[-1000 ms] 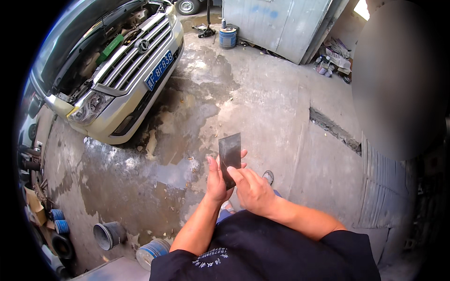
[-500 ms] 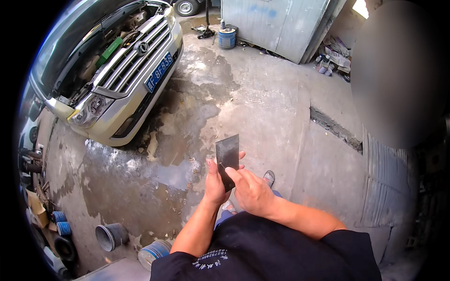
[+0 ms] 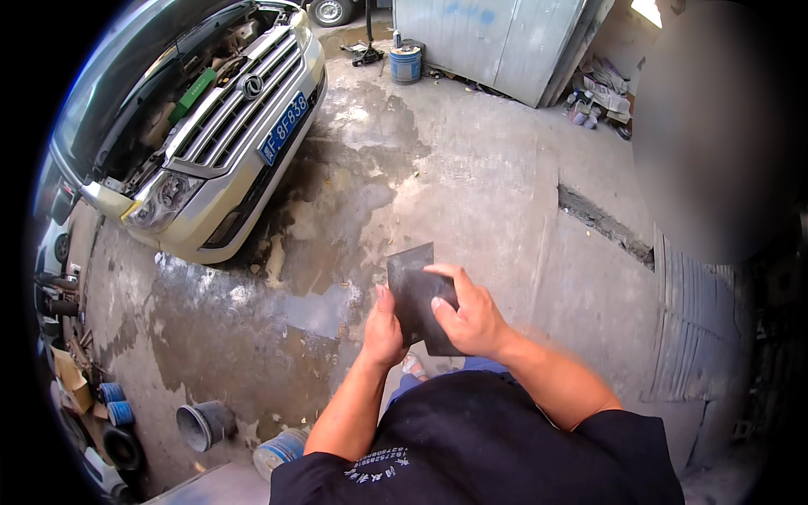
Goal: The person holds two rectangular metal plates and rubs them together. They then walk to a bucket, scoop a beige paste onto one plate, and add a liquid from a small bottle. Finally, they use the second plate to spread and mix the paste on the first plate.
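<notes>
My left hand [image 3: 385, 332] is closed on the edge of a thin dark grey rectangular sheet [image 3: 410, 263], its thumb upright along the left side. The sheet looks like sandpaper, though its grit is too fine to see. Overlapping it on the right is a second dark sheet [image 3: 442, 337], tilted and lower. Whether the two are separate pieces or halves of one folded sheet I cannot tell. My right hand [image 3: 476, 318] grips this second sheet at its right edge, thumb on the face and index finger bent over the top.
A pale vehicle [image 3: 244, 160] with its bonnet raised stands at the far left. Blue buckets [image 3: 406, 66] and a grey bucket [image 3: 204, 425] are on the stained concrete floor [image 3: 480, 177]. A broken gap [image 3: 606, 225] runs through the floor on the right, beside corrugated sheeting [image 3: 694, 328].
My right hand has moved right and turned, drawing the second dark sheet out from the first. Half a second ago only one sheet showed, with my right fingers on its face.
</notes>
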`<state>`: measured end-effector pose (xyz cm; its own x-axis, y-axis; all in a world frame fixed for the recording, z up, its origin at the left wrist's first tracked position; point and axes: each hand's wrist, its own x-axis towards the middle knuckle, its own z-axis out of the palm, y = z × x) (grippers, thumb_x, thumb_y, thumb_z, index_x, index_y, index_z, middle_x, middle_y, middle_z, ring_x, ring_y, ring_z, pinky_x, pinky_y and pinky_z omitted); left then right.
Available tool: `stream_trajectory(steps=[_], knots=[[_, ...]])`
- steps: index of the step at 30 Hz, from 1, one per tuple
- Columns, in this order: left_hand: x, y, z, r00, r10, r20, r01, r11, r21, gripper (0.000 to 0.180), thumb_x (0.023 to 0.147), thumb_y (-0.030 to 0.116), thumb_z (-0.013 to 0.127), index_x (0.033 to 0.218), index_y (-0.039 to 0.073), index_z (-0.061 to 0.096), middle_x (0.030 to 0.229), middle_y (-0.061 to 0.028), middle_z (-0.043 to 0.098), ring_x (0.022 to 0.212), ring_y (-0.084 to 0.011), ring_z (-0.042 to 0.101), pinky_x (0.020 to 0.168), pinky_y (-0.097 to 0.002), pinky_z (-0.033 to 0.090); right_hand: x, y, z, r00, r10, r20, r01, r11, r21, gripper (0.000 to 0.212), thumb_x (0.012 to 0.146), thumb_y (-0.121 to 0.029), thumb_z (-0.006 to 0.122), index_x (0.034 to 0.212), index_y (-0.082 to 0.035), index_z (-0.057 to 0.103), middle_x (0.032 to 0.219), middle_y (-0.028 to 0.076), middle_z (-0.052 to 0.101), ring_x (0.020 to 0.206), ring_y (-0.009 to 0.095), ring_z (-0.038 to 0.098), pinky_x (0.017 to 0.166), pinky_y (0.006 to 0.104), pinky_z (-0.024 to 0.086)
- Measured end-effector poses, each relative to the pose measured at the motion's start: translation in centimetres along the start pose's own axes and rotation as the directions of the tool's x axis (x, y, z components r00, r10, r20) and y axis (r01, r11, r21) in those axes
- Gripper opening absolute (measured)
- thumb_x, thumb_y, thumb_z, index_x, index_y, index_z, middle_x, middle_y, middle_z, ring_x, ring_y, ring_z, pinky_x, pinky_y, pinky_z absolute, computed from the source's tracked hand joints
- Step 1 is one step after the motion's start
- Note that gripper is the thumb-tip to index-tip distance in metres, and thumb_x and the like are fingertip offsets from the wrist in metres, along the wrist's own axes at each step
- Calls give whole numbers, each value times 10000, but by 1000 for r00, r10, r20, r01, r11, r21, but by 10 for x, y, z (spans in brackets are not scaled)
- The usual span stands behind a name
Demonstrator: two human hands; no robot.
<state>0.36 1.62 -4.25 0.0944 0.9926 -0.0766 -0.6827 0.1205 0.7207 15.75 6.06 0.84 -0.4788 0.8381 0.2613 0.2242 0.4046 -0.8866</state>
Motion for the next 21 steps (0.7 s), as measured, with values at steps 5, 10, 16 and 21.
stream_trajectory(steps=[5, 10, 16, 21], knots=[[3, 7, 12, 999, 53, -11, -53, 998, 14, 641, 1011, 523, 250, 1374, 5, 356, 1298, -150, 515, 1161, -251, 544, 963, -389, 463, 15, -3, -16, 984, 180, 6, -180, 979, 101, 386, 848, -12, 519, 1229, -40, 467, 848, 203, 629, 765, 316, 653, 714, 388, 503], [3, 5, 1, 1000, 16, 11, -16, 999, 28, 611, 1023, 482, 267, 1439, 35, 278, 1348, -138, 469, 1223, -240, 489, 1035, -378, 397, -7, 0, 2, 998, -13, 58, 11, 1000, 27, 362, 857, -21, 548, 1211, -30, 477, 861, 115, 667, 674, 157, 630, 622, 290, 505], [5, 7, 9, 997, 56, 60, -63, 991, 118, 666, 1011, 509, 289, 1482, 45, 211, 1398, -131, 417, 1260, -227, 443, 1053, -375, 363, 1, 2, -7, 996, 84, 3, -84, 994, 70, 353, 849, -27, 532, 1198, -29, 474, 825, 211, 639, 725, 345, 660, 671, 390, 512], [6, 8, 15, 993, 99, 69, -108, 985, 137, 673, 1012, 507, 293, 1493, 47, 192, 1387, -122, 423, 1244, -219, 444, 1050, -364, 357, 11, 6, -17, 994, 100, -41, -98, 994, 44, 385, 847, -25, 524, 1224, -35, 451, 797, 221, 624, 695, 364, 647, 631, 397, 494]])
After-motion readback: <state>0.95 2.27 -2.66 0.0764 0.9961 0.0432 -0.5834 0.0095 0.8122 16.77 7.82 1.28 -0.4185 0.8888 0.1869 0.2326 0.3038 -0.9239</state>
